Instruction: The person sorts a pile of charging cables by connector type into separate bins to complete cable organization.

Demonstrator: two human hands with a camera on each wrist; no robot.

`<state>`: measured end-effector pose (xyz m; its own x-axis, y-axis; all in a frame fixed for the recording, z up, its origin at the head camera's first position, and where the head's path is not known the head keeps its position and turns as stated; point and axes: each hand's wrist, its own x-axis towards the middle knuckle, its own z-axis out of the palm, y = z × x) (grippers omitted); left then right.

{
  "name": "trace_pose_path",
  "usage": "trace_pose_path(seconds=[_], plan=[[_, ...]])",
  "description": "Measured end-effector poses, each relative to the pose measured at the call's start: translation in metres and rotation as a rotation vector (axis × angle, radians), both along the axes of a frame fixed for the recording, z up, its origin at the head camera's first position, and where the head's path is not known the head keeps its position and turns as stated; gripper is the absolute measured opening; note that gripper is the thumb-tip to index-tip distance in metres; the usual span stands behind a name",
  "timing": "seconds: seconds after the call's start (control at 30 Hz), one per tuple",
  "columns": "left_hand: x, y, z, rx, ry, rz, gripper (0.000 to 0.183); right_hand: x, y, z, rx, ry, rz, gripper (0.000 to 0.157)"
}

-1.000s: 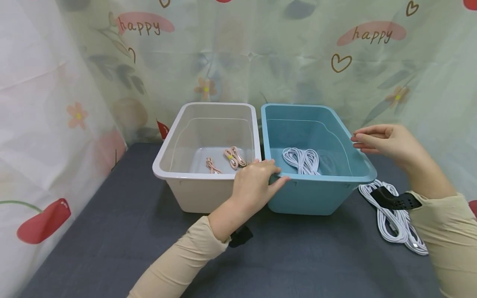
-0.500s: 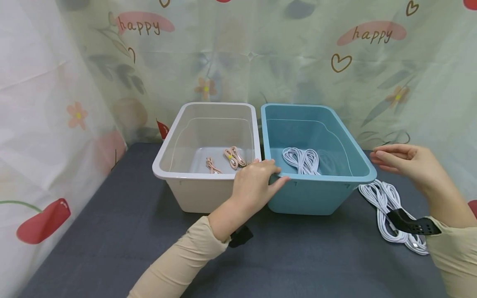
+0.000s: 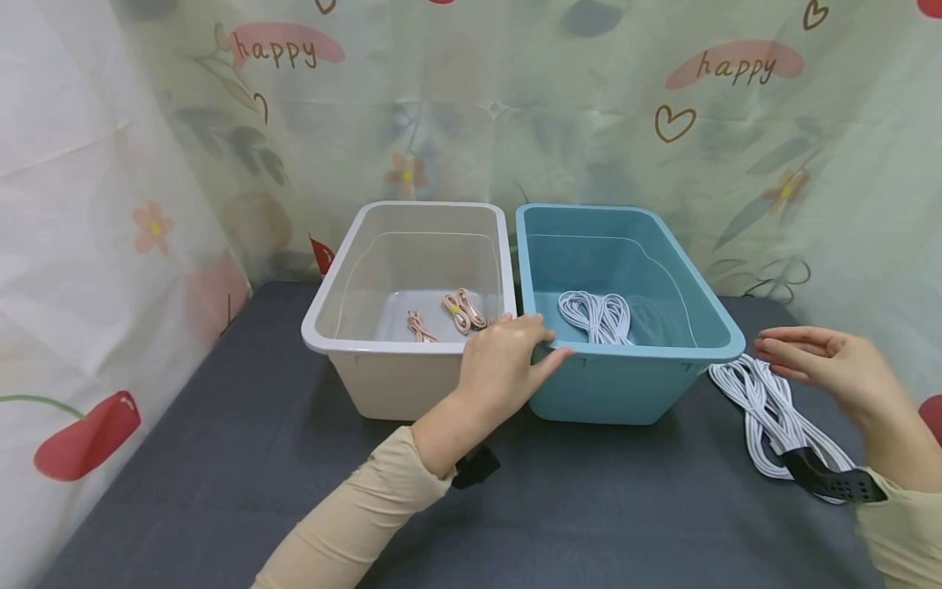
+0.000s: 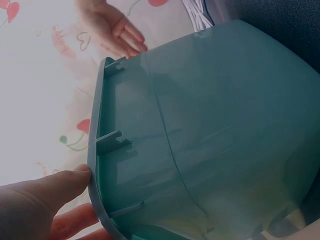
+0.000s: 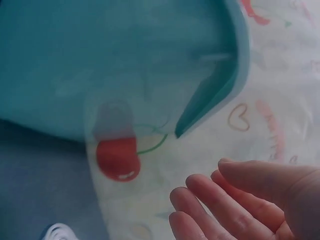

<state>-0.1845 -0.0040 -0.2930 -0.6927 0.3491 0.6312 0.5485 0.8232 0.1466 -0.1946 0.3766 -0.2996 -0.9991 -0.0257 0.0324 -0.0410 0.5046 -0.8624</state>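
Note:
At the front inner corner of the blue bin (image 3: 633, 384), my left hand (image 3: 504, 360) holds the rim. Its thumb (image 4: 67, 186) lies against the rim's outer side, and the fingers pass behind it. The back of that hand overlaps the grey-white bin (image 3: 401, 372). My right hand (image 3: 839, 364) hovers right of the blue bin with loosely bent fingers and nothing in them. Below it, a coiled white cable (image 3: 751, 393) lies on the table, partly hidden by the wrist strap. Inside the blue bin lies another bundled white cable (image 3: 594, 315).
Two small pinkish cable bundles, one with a yellow tie (image 3: 458, 311) and a smaller one (image 3: 418, 329), lie in the grey-white bin. The bins stand side by side on a dark tabletop (image 3: 221, 474). A printed curtain (image 3: 456, 114) hangs behind and at the sides.
My right hand has moved down and to the right, from beside the blue bin's rim to over the coiled white cable on the table. My left hand and both bins stay in place.

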Motion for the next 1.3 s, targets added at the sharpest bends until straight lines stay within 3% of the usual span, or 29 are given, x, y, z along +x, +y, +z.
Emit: trace_pose_path(seconds=[0.23,0.33,0.47,0.6,1.07,1.3], plan=[[0.0,0.0,0.0,-0.002,0.0,-0.006,0.027,0.003,0.013,-0.026,0.121,-0.074,-0.05,0.009],[0.0,0.0,0.0,-0.004,-0.002,-0.007,0.027,0.003,0.02,-0.038,0.111,-0.108,-0.059,0.011],[-0.001,0.0,0.001,-0.003,-0.013,-0.011,0.027,0.004,0.029,-0.053,0.183,-0.146,-0.076,0.048],[-0.001,0.0,0.0,-0.003,-0.018,-0.012,0.028,0.007,0.035,-0.064,0.252,-0.191,-0.117,0.059],[0.0,-0.001,0.001,0.0,-0.023,-0.012,0.028,0.018,0.042,-0.077,0.381,-0.213,-0.154,0.064],[0.0,-0.001,0.001,0.002,-0.024,-0.008,0.028,0.02,0.043,-0.078,0.395,-0.222,-0.174,0.065]])
